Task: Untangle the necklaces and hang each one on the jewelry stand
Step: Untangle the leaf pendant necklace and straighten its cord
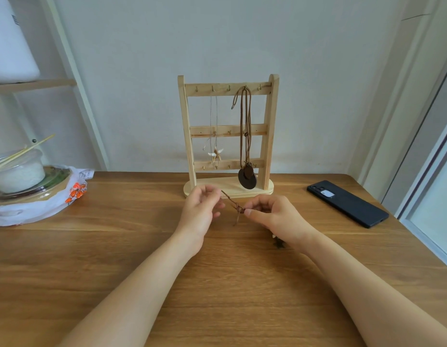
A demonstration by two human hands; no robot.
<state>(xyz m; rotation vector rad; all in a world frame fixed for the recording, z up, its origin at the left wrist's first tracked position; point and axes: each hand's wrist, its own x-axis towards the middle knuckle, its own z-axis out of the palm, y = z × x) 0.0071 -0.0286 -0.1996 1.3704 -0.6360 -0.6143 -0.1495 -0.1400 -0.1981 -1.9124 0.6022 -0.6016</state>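
Wooden table (142, 246): left hand (201, 211) and right hand (272, 212) both pinching brown cord necklace (232, 202), fingers curling tight, jewelry stand (228, 136) sitting just beyond fingertips.

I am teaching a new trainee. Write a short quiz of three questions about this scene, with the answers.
1. True or false: the black phone lies on the table to the left of the jewelry stand.
2. How many necklaces hang on the stand? A) none B) two C) four
3. Fill in: the left hand and the right hand hold a brown ____ between them.

Key
1. False: it lies to the right.
2. B: the thin necklace and the dark-pendant necklace.
3. cord
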